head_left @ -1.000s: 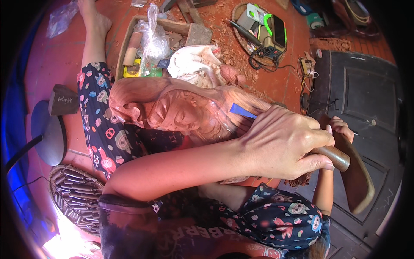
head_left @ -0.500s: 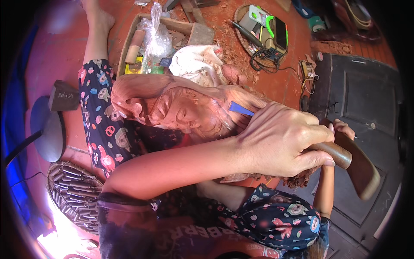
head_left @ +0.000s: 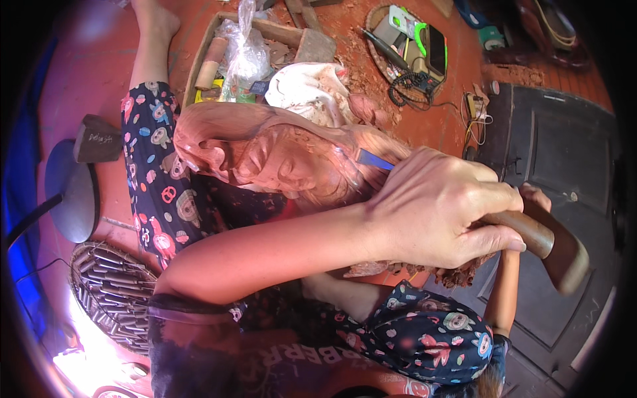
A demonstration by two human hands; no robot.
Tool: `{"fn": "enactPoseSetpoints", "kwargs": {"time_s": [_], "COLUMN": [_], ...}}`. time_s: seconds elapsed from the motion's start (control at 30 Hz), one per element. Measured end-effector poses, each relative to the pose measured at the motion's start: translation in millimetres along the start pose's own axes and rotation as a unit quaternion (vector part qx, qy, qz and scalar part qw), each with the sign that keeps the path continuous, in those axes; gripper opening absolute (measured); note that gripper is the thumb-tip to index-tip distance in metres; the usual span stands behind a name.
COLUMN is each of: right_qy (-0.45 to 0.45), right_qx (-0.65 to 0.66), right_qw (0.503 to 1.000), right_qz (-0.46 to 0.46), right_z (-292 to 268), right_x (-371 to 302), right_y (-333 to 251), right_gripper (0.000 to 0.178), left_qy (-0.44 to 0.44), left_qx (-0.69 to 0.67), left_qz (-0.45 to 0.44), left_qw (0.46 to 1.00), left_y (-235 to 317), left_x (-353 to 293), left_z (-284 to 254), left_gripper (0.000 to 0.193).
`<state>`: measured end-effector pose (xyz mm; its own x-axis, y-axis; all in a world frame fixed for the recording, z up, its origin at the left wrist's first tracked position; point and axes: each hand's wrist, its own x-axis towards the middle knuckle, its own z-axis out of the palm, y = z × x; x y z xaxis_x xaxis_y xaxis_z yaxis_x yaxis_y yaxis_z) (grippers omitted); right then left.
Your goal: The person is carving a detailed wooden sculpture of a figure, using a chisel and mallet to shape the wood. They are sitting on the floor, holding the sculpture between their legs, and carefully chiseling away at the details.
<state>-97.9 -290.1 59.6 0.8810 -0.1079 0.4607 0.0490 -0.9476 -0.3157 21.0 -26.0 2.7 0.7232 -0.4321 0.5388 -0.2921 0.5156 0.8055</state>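
A carved reddish wooden figure [head_left: 292, 162] with a face and flowing hair lies across my lap. My left hand [head_left: 444, 205] is closed round the brown wooden handle of a chisel [head_left: 531, 233]. Its blue blade [head_left: 373, 160] points at the carving, just past the face; the cutting tip is hard to make out. Behind the handle's butt, my right hand [head_left: 536, 196] grips a flat wooden mallet [head_left: 567, 259], partly hidden by the left hand. The mallet's head overlaps the butt in view; whether they touch I cannot tell.
A wooden box [head_left: 315, 48] with plastic bags and a white cloth [head_left: 308, 89] stand beyond the carving. A round tray [head_left: 379, 50] holds a rotary tool and a phone. A basket of several chisels [head_left: 113, 292] and a black disc-shaped base [head_left: 73, 192] are at left; a dark door panel [head_left: 564, 152] at right.
The mallet has tilted and moved up and right, its head now nearer the chisel's butt. The left hand and chisel appear slightly farther right; the whole view has shifted a little.
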Motion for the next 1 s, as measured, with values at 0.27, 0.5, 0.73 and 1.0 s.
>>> {"fn": "enactPoseSetpoints", "kwargs": {"time_s": [0.27, 0.5, 0.73, 1.0], "right_qy": [0.002, -0.027, -0.075, -0.052], "right_qx": [0.019, 0.060, -0.081, 0.035], "right_qw": [1.000, 0.998, 0.993, 0.998], "right_qz": [0.014, -0.018, 0.046, -0.030], "right_z": [1.0, -18.9, 17.5, -0.2], "right_x": [-1.6, -4.1, 21.4, -2.9], "right_y": [3.3, 32.3, -40.6, 10.4], "right_gripper": [0.029, 0.023, 0.028, 0.030], "left_qy": [0.016, 0.009, 0.048, 0.022], "left_qx": [-0.019, -0.020, 0.001, -0.050], "left_qz": [-0.021, -0.021, -0.006, 0.006], "left_qw": [0.999, 1.000, 0.999, 0.998], "left_y": [-1.1, 1.4, -6.6, -3.3], "left_x": [-1.0, -0.2, -3.2, -5.1], "left_z": [-0.8, -3.0, -4.8, -7.4], "left_gripper": [0.028, 0.028, 0.027, 0.027]}}
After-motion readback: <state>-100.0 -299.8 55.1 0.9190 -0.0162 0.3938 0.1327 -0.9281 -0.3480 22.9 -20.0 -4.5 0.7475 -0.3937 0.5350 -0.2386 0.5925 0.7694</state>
